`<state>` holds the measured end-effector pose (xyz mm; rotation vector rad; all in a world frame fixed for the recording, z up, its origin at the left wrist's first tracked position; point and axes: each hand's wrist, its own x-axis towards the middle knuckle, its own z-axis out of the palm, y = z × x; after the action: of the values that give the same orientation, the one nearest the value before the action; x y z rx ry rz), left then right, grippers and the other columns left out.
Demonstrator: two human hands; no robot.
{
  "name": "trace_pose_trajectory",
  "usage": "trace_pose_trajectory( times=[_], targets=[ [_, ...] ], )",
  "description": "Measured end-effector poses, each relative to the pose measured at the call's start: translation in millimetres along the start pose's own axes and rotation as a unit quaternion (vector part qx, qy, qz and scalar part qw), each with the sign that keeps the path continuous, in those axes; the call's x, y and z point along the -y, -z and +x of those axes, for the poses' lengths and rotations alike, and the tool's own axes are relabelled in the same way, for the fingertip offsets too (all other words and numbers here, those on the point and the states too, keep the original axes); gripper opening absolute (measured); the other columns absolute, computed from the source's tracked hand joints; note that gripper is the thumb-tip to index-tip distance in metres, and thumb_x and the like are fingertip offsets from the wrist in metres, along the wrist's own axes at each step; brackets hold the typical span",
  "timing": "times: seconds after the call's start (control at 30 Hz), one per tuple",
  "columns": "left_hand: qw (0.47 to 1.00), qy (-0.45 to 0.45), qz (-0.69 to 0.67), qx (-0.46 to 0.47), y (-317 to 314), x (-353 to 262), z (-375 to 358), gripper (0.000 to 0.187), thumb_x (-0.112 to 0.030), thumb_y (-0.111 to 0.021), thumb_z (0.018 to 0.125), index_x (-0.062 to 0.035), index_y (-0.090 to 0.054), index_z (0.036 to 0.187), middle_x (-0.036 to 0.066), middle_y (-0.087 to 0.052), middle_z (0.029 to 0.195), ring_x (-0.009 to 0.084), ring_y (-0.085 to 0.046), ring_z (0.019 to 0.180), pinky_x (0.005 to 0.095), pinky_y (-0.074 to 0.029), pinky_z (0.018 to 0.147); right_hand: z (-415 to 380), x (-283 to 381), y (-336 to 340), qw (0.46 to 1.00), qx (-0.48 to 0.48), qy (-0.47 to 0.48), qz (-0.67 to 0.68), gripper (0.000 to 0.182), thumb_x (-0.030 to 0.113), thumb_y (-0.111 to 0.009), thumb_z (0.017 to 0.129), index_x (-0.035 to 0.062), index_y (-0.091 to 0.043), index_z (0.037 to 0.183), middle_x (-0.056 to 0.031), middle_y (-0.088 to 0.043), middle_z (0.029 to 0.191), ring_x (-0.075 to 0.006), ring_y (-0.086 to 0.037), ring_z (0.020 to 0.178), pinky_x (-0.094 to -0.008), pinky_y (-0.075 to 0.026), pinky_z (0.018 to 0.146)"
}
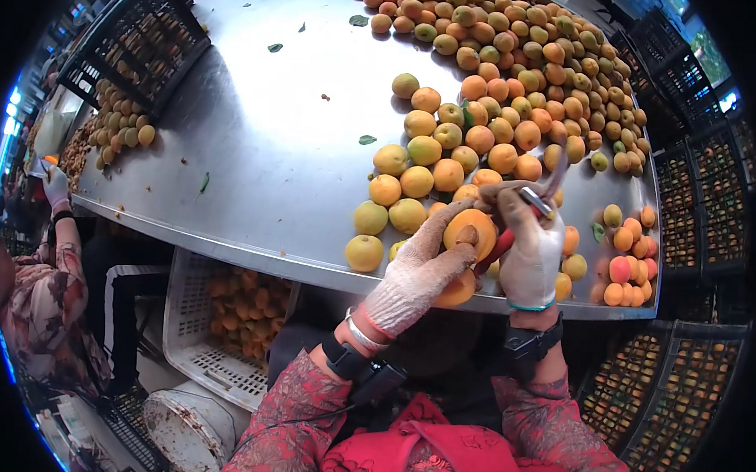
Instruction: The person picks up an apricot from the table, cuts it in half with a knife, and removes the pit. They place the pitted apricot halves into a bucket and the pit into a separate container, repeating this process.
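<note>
In front of me, above the near edge of the metal table, both gloved hands are close together. My left hand is closed around an opened apricot, its stained thumb over the orange flesh. Just beneath these fingers shows another piece of apricot. Against the fruit, my right hand grips a red-handled hand tool with a shiny metal part near the fingers; its exact kind is partly hidden. Loose whole apricots lie just beyond the hands.
A large apricot heap covers the far right of the table. More apricots sit at the right corner. A black crate is tipped at left. Below stand a white crate and a bucket. A co-worker sits left.
</note>
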<state>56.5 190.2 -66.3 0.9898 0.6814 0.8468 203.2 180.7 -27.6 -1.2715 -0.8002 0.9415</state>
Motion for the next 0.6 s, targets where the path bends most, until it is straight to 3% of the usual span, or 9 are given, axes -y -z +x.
trace_pose_trajectory(
  times=[0.03, 0.1, 0.13, 0.17, 0.27, 0.43, 0.5, 0.6],
  targets=[
    [1.000, -0.001, -0.001, 0.000, -0.4, 0.5, -0.6, 0.050, -0.015, -0.063, 0.093, -0.0038, -0.046, 0.138, 0.008, -0.057, 0.119, 0.0113, -0.055, 0.102, 0.0255, -0.048, 0.087, 1.2, 2.2, 2.3, 1.000, 0.001, 0.001, -0.001, 0.018, 0.019, -0.064, 0.093, 0.0009, -0.065, 0.093, -0.0058, -0.067, 0.079, -0.0131, -0.065, 0.070, -0.0271, -0.051, 0.061],
    [0.994, 0.046, -0.087, -0.045, -1.9, -0.5, -1.7, 0.050, -0.015, -0.064, 0.091, -0.0024, -0.045, 0.136, 0.008, -0.057, 0.116, 0.0115, -0.056, 0.100, 0.0266, -0.049, 0.085, 1.7, 10.2, 5.6, 0.993, -0.088, 0.071, -0.015, 0.027, 0.027, -0.062, 0.096, 0.0004, -0.063, 0.091, -0.0063, -0.067, 0.078, -0.0145, -0.066, 0.069, -0.0276, -0.051, 0.062],
    [0.994, 0.047, -0.089, -0.044, -1.9, -0.1, -2.1, 0.050, -0.015, -0.064, 0.091, -0.0024, -0.045, 0.136, 0.008, -0.057, 0.116, 0.0115, -0.056, 0.100, 0.0266, -0.049, 0.085, 2.2, 16.1, 5.6, 0.989, -0.084, 0.120, -0.014, 0.030, 0.029, -0.059, 0.098, -0.0002, -0.060, 0.095, -0.0041, -0.061, 0.068, -0.0145, -0.059, 0.059, -0.0285, -0.047, 0.057],
    [0.995, 0.048, -0.078, -0.043, -1.8, 0.4, -2.8, 0.049, -0.016, -0.065, 0.090, -0.0020, -0.045, 0.133, 0.008, -0.057, 0.115, 0.0118, -0.056, 0.100, 0.0273, -0.050, 0.085, 1.2, 19.9, 5.9, 0.989, -0.086, 0.119, -0.016, 0.030, 0.029, -0.059, 0.098, -0.0002, -0.060, 0.095, -0.0041, -0.061, 0.068, -0.0145, -0.059, 0.059, -0.0285, -0.047, 0.057],
    [0.997, 0.050, -0.027, -0.049, -4.6, 3.2, -3.4, 0.048, -0.017, -0.067, 0.088, -0.0019, -0.046, 0.129, 0.008, -0.057, 0.112, 0.0129, -0.057, 0.100, 0.0287, -0.051, 0.085, 0.4, 20.2, 9.1, 0.965, -0.005, 0.219, 0.143, 0.028, 0.025, -0.056, 0.100, -0.0010, -0.052, 0.110, -0.0066, -0.054, 0.060, -0.0142, -0.047, 0.049, -0.0292, -0.038, 0.049],
    [0.994, 0.075, 0.057, -0.056, -11.5, -2.0, -6.4, 0.050, -0.016, -0.066, 0.087, -0.0024, -0.046, 0.131, 0.011, -0.058, 0.115, 0.0171, -0.058, 0.104, 0.0308, -0.049, 0.089, -1.1, 10.7, -1.3, 0.950, -0.034, 0.268, 0.154, 0.025, 0.017, -0.058, 0.098, -0.0027, -0.051, 0.113, -0.0070, -0.055, 0.062, -0.0168, -0.053, 0.054, -0.0330, -0.047, 0.057],
    [0.984, -0.035, 0.165, -0.061, -14.4, -4.9, -6.7, 0.054, -0.016, -0.065, 0.087, -0.0037, -0.044, 0.135, 0.013, -0.056, 0.122, 0.0202, -0.057, 0.111, 0.0324, -0.047, 0.096, -1.8, 7.7, -2.5, 0.949, -0.042, 0.271, 0.158, 0.026, 0.013, -0.059, 0.097, -0.0029, -0.050, 0.116, -0.0077, -0.058, 0.068, -0.0181, -0.057, 0.060, -0.0346, -0.050, 0.062],
    [0.997, -0.014, 0.065, -0.038, -16.2, 4.4, -7.7, 0.055, -0.016, -0.064, 0.088, -0.0049, -0.043, 0.138, 0.015, -0.054, 0.130, 0.0217, -0.054, 0.118, 0.0333, -0.043, 0.101, -1.8, 0.7, -2.2, 0.943, -0.008, 0.289, 0.165, 0.028, 0.010, -0.059, 0.097, -0.0025, -0.049, 0.119, -0.0084, -0.060, 0.074, -0.0189, -0.058, 0.064, -0.0346, -0.051, 0.062]
  ],
)
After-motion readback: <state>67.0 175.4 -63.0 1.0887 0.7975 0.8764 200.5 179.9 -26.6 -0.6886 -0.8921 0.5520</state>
